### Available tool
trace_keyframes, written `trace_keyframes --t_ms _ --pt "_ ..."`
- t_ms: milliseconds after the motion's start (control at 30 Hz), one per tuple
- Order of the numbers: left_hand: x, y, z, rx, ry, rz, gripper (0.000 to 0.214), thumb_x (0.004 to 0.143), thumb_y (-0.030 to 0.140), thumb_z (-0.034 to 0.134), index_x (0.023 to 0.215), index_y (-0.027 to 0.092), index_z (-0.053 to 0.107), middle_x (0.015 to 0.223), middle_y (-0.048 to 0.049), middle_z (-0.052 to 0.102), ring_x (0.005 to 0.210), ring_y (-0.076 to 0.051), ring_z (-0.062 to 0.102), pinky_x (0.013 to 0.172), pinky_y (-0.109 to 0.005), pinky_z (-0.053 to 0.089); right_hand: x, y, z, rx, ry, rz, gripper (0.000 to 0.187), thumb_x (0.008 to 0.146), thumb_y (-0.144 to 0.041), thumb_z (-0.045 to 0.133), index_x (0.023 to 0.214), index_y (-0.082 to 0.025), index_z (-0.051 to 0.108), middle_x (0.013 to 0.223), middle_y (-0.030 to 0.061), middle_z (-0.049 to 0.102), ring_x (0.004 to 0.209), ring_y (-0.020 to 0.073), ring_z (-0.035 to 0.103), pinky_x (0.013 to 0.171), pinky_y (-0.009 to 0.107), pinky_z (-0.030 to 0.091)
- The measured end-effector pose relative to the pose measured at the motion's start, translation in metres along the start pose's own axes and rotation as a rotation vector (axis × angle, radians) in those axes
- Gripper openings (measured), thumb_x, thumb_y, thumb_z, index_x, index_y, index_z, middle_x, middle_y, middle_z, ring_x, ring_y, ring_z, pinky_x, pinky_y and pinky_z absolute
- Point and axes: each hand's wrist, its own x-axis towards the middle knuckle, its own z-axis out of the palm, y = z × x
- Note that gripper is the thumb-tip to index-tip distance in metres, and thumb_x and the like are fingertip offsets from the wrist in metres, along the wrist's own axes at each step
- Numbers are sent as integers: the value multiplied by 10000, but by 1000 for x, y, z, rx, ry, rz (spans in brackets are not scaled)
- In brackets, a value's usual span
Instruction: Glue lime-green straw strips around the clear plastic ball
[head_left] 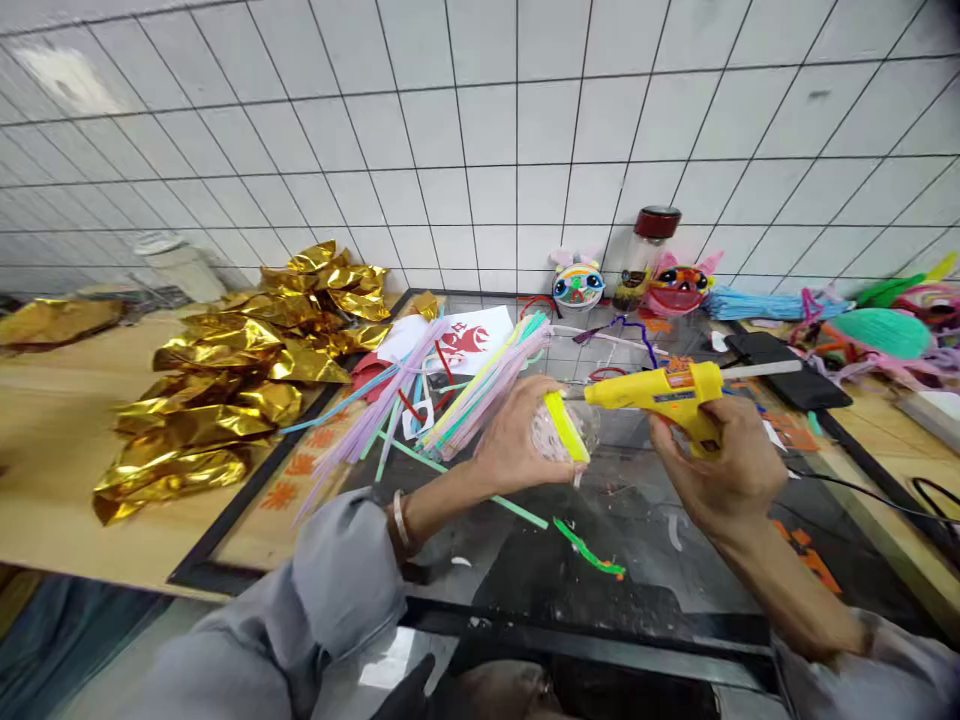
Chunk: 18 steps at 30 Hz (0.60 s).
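Note:
My left hand [517, 437] is wrapped round a clear, rounded plastic piece [551, 437] that has a bright yellow strip [566, 427] across it. Whether it is a cup or a ball I cannot tell, since my fingers cover much of it. In my right hand [724, 470] is a yellow hot glue gun [660, 390], gripped by its handle, with a white glue stick [761, 370] coming out of its back. The gun's nozzle points left and is close to the yellow strip; contact is unclear. Below them a green fuzzy strip [589, 550] lies on the dark glass.
Gold foil bundles [262, 350] lie at the left. Pastel pipe cleaners [480, 395] and a red-printed paper [472, 335] are behind my left hand. Two decorated animal heads [577, 285] and a lidded jar [649, 250] stand by the tiled wall. A black phone-like object [787, 370] and a cable [862, 487] are at right.

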Motion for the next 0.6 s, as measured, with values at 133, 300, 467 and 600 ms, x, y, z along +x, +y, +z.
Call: trace_keyframes --t_ms 133,300,467,600 --pt "3 2 0 5 -8 -14 876 577 411 912 1309 235 465 1325 -136 576 1262 -347 578 1105 -547 474 2 1 -1 21 0 0 274 895 -286 711 1084 -214 525 818 23 671 687 178 667 562 264 436" --pt "3 1 0 -11 -8 -17 891 576 461 911 1318 262 459 1338 -128 570 1279 -347 570 1107 -549 469 3 1 -3 31 -14 4 290 883 -256 719 1099 -238 527 839 20 681 706 185 676 585 277 449" --pt "3 2 0 -14 -13 -19 890 578 442 912 1323 258 459 1344 -132 564 1294 -351 558 1114 -551 464 1 1 -4 7 -40 12 277 886 -269 722 1077 -250 522 850 29 696 726 195 696 596 285 464" --pt "3 3 0 -16 -17 -28 894 573 438 913 1321 262 457 1347 -132 563 1293 -353 561 1121 -556 458 1 1 -5 12 -42 21 281 886 -260 729 1080 -245 526 850 43 706 718 201 708 599 288 490"
